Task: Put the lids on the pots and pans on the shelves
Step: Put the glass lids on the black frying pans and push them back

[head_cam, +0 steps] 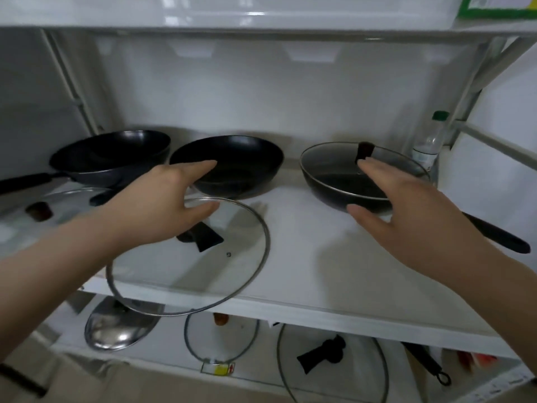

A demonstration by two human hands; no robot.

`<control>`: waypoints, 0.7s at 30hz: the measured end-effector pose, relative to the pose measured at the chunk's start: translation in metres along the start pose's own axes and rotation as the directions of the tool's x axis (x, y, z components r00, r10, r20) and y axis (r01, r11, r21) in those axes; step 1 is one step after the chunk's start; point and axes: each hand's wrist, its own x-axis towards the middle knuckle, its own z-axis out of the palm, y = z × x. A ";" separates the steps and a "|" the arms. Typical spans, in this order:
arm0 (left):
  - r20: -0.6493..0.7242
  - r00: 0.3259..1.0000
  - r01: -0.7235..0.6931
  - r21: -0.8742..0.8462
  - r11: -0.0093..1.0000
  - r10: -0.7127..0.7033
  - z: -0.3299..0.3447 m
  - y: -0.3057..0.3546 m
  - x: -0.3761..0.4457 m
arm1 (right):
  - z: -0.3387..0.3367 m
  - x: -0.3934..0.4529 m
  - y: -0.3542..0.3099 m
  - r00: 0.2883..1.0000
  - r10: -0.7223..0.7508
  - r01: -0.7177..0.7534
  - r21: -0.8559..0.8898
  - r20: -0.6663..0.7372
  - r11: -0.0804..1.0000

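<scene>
Single head view, forward and down, close on white shelf.

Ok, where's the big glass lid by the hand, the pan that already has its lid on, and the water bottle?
Big glass lid (232,274): head view, on the clear glass.
Covered pan (334,170): head view, on its glass lid.
Water bottle (430,144): head view, on its clear body.
</scene>
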 end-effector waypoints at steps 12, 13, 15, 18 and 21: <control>0.010 0.998 0.066 0.001 0.998 -0.066 -0.018 -0.115 -0.023 | 0.050 0.036 -0.107 1.000 -0.018 0.018 0.003 0.010 1.000; 0.010 0.998 0.058 0.003 0.998 -0.058 -0.020 -0.125 -0.021 | 0.054 0.040 -0.115 1.000 -0.010 0.010 0.002 0.013 1.000; 0.014 0.998 0.055 0.011 0.998 -0.055 -0.023 -0.146 -0.014 | 0.062 0.049 -0.129 1.000 0.014 -0.014 0.003 0.026 1.000; 0.042 0.999 0.028 -0.008 1.000 -0.028 -0.024 -0.169 -0.001 | 0.072 0.060 -0.148 0.998 0.054 -0.054 0.011 0.027 0.998; 0.050 0.998 -0.021 -0.042 0.999 0.023 -0.024 -0.182 0.010 | 0.081 0.069 -0.164 0.996 0.082 -0.082 0.004 0.021 0.997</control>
